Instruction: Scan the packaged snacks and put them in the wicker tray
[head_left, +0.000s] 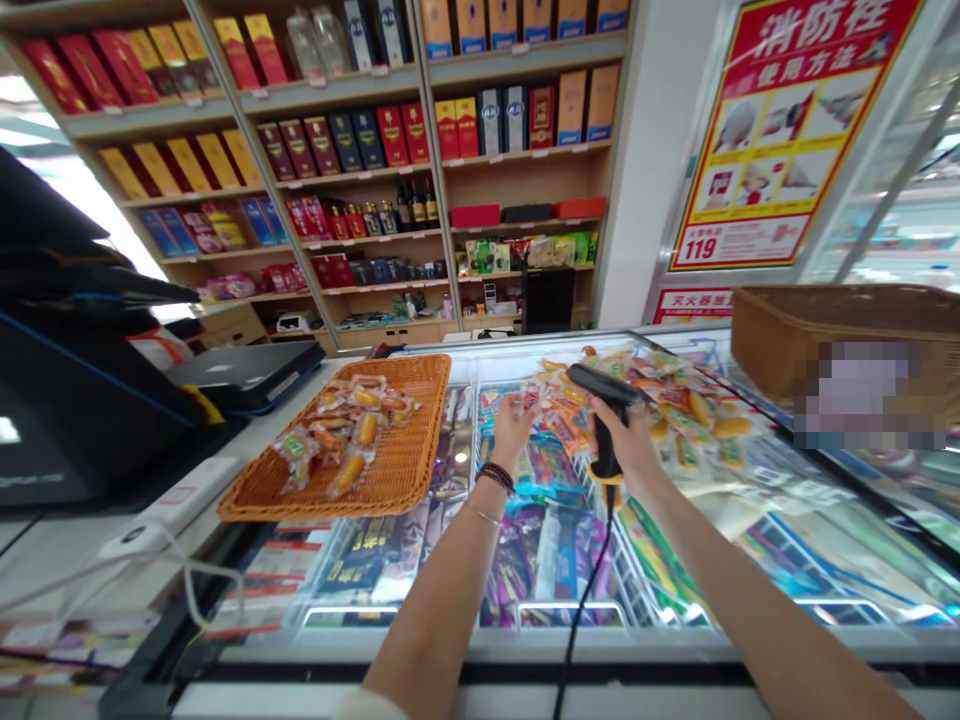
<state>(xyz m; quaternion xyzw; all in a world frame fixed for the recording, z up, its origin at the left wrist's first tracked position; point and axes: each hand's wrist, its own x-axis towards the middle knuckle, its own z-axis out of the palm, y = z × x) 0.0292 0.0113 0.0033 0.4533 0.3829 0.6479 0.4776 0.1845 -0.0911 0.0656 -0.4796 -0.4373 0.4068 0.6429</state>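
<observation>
My right hand (626,435) is wrapped round the handle of a black barcode scanner (604,385), whose cord hangs down toward me. To its left, my left hand (513,428) is closed in a pinch on a small wrapped snack (531,398), partly hidden by the fingers. Behind and beside the scanner lies a pile of wrapped snacks (694,405), yellow and orange in clear film, on the glass top of a chest freezer (525,645). A shallow orange wicker basket (255,497) on the left holds several similar wrapped snacks (367,428).
Beneath the glass, the freezer holds colourful packets in white wire baskets. A deep brown basket (769,345) stands at the right. Left are a black flat scale-like device (247,375), a white power strip (172,505) with cables and a dark monitor (97,400). Shelves (360,175) of boxes stand behind.
</observation>
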